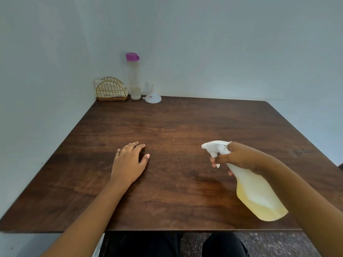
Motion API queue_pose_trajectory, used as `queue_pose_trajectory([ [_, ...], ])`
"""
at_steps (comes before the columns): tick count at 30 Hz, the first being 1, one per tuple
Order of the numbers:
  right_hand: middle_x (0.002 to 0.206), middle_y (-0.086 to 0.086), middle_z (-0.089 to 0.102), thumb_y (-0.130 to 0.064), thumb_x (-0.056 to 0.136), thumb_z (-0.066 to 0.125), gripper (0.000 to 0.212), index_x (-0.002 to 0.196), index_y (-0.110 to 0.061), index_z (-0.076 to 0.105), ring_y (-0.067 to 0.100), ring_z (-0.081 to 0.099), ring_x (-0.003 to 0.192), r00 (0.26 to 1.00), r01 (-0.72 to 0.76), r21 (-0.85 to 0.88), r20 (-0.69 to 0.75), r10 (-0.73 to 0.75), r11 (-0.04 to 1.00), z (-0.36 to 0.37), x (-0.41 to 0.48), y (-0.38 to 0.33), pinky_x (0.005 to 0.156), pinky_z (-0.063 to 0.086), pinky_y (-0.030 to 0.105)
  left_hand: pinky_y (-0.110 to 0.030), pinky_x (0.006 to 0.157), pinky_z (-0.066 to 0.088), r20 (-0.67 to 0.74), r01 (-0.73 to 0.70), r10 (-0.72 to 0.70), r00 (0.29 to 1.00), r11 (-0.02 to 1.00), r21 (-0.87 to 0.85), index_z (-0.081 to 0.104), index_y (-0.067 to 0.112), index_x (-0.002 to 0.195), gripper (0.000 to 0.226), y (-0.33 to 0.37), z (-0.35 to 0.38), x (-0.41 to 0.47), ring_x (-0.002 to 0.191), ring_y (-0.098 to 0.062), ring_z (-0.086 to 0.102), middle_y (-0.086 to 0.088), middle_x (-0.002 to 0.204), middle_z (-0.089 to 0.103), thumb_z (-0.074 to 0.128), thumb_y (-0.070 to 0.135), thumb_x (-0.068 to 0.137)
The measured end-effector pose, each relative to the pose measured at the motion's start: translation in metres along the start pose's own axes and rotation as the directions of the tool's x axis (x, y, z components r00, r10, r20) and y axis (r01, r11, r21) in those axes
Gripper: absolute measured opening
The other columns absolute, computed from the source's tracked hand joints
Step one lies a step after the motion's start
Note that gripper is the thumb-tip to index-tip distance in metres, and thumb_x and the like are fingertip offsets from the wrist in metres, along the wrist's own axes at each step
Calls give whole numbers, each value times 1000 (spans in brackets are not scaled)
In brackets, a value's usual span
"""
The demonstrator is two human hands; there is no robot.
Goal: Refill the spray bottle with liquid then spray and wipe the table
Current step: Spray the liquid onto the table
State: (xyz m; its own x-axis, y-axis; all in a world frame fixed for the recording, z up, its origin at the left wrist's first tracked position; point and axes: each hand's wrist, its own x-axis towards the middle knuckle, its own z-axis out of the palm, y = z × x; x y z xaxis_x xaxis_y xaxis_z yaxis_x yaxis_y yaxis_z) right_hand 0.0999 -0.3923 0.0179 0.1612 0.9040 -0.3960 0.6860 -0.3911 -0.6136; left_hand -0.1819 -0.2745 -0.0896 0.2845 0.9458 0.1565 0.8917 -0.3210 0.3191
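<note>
Right hand (pixel 235 156): fingers closed around the neck and trigger of the sprayer (pixel 254 190), held tilted above the worktop's (pixel 176 127) near right part, nozzle pointing left, yellowish liquid in its lower body. Left hand (pixel 130 162): flat on the worktop, fingers spread, holding nothing. Far left corner: wire holder (pixel 111 89), purple-capped bottle (pixel 134 76), white funnel (pixel 153 98).
</note>
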Motion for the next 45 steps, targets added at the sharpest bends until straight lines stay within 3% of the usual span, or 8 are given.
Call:
queue_pose_trajectory([
  [5,75,5,68,-31,88,63,25,105,-14,63,14,60,56,999,7,-31,-50,-9,999,7,4,-4,60,52,26,-44,116,22,-8,-10,10,1000,1000,5,46,25,139,49,1,-1,-1,140,-19,31,0,150,40,44,46,95],
  [11,97,10,66,-24,89,62,18,105,-16,64,20,60,74,998,36,85,39,-39,996,4,4,-6,59,53,23,-45,115,25,-21,-7,7,1000,1000,1,48,24,137,47,3,0,0,139,-20,35,-1,147,43,46,44,95],
  [17,71,3,66,-32,89,62,23,102,-13,64,13,59,54,1000,17,-27,2,-17,999,7,12,-4,57,51,23,-45,114,27,-25,-11,11,1000,1000,21,50,24,136,46,2,0,1,137,-20,37,-1,146,45,46,44,95],
  [26,73,2,67,-35,89,61,28,107,-14,63,9,58,52,999,19,-41,42,-17,999,0,19,1,57,49,20,-44,114,26,-34,-8,8,999,1000,15,50,24,137,46,1,2,3,138,-20,36,-1,147,44,47,42,95],
  [31,98,7,65,-31,86,64,28,111,-18,60,15,63,69,997,-8,-13,74,9,1000,-15,21,0,65,51,25,-44,116,22,19,7,-7,1000,1000,7,45,26,140,48,1,-1,3,141,-18,31,1,151,39,46,42,95],
  [35,86,3,65,-20,89,60,17,106,-24,60,13,64,69,991,126,107,24,-129,986,-40,19,-14,67,51,27,-44,117,21,10,-18,19,1000,992,-127,46,27,139,48,12,-15,3,138,-16,35,2,148,43,53,39,93],
  [40,66,5,63,-7,86,58,12,87,-16,66,10,60,57,933,357,273,-153,-326,893,-73,47,-56,59,51,25,-32,109,32,62,-249,307,950,860,-445,42,36,139,63,68,-49,33,126,1,40,15,140,47,59,59,83],
  [45,105,22,67,-13,71,58,32,98,0,67,30,64,86,894,448,345,-185,-408,825,-76,116,-94,80,52,44,-33,111,30,249,-61,304,920,737,-673,24,36,148,101,118,-36,99,136,-12,35,7,149,38,81,49,66],
])
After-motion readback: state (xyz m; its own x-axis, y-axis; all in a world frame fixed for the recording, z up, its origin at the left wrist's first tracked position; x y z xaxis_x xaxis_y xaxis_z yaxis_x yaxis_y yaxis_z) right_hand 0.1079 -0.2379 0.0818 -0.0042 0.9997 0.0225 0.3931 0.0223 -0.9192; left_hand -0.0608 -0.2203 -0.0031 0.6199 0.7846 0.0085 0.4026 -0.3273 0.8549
